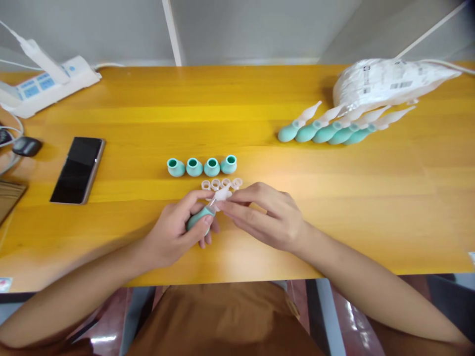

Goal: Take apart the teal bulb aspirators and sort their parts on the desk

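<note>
My left hand [174, 230] is wrapped around the teal squeeze bulb of a bulb syringe [198, 221], which tilts up and to the right. A translucent white nozzle [223, 193] is at the bulb's neck. My right hand [269, 215] pinches at the nozzle from the right, its fingertips partly hiding where the pieces meet. Just beyond my hands lies a row of small clear plastic rings [215, 184], some partly covered. Behind them several open-mouthed teal bulbs [194, 167] stand in a row with their dark openings facing up.
At the right lie several teal bulbs with white nozzles [324, 131], side by side. A white plastic package [382, 84] sits behind them. A phone [77, 170], a black mouse-like object [26, 146] and a white power strip [59, 86] with cables are at left.
</note>
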`<state>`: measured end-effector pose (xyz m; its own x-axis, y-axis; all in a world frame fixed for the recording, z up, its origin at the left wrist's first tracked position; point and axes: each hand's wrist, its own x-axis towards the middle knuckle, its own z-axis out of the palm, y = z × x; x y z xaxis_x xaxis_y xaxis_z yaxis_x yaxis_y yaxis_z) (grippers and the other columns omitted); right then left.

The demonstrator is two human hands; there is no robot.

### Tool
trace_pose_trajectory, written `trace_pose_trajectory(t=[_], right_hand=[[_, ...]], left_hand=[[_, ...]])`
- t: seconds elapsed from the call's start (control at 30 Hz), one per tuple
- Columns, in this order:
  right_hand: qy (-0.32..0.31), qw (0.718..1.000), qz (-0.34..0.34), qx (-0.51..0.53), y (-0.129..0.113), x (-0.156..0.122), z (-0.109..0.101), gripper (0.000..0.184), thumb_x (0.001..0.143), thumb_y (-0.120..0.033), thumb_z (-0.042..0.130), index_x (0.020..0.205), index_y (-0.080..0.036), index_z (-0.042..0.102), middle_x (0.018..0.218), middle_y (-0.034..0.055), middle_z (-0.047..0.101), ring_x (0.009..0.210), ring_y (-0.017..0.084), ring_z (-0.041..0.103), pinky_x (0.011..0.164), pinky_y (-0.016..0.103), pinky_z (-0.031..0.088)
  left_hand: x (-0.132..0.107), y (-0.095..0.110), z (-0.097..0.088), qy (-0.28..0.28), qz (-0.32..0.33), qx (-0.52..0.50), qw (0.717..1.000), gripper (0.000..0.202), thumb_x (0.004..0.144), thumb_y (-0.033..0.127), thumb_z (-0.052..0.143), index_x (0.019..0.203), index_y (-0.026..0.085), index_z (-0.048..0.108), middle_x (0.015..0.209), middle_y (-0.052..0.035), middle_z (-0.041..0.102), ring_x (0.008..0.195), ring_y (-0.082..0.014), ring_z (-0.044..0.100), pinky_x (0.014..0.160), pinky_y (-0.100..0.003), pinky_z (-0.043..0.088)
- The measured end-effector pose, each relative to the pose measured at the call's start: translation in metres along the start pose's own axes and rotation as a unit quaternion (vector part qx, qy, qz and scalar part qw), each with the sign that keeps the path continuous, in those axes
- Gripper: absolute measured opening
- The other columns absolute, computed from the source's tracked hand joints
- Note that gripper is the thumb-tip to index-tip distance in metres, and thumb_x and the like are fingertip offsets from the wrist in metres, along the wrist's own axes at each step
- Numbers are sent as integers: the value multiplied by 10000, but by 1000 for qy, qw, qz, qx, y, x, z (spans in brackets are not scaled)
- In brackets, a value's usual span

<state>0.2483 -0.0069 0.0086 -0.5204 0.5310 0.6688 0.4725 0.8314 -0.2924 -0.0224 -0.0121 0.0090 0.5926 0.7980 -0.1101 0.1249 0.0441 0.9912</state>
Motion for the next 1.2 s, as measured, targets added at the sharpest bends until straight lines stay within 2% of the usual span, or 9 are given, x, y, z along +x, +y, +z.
trace_pose_trajectory(t=[0.1,0.37,0.7,0.87,1.03,1.2], right_hand=[[-14,1000,-7,0,-1,0,-1,277,1084,-103,744,1355,-146,783,1117,101,857,959,211,802,771,318,693],[-15,999,-35,14,-1,0,0,256,1078,-62,731,1330,-89,761,1161,131,865,1023,217,827,855,330,728],[-31,999,13,-1,-3,-2,11,167,1066,-94,725,1210,-176,702,1094,87,844,968,201,818,752,307,702],[-39,998,6,-49,-9,-2,11,113,1086,-118,714,1176,-181,688,1017,72,828,866,191,778,655,308,646],[-46,996,-20,-75,-11,0,10,93,1076,-118,736,1159,-132,695,983,100,813,847,216,754,655,338,647],[-11,997,-34,-62,-8,0,11,91,1086,-120,709,1173,-145,701,975,95,802,844,210,740,678,329,658]], left_hand=[[0,0,1,-6,-7,11,1000,372,1187,449,587,1464,206,535,907,-14,779,641,-134,754,583,-231,657],[1,0,1,-22,-33,-12,999,406,1187,485,581,1493,219,571,909,-19,784,636,-144,770,587,-240,666],[5,3,3,-21,-52,49,997,321,1158,377,576,1428,204,584,831,17,772,556,-120,739,559,-205,630],[4,2,4,-24,-51,64,996,306,1155,366,569,1420,215,585,815,30,768,542,-123,743,554,-208,630],[4,2,5,-39,-63,29,997,298,1158,341,557,1429,220,582,837,33,764,551,-131,763,554,-217,644],[3,3,6,-50,-83,-24,995,329,1187,407,539,1456,225,593,848,22,761,559,-143,779,567,-235,662]])
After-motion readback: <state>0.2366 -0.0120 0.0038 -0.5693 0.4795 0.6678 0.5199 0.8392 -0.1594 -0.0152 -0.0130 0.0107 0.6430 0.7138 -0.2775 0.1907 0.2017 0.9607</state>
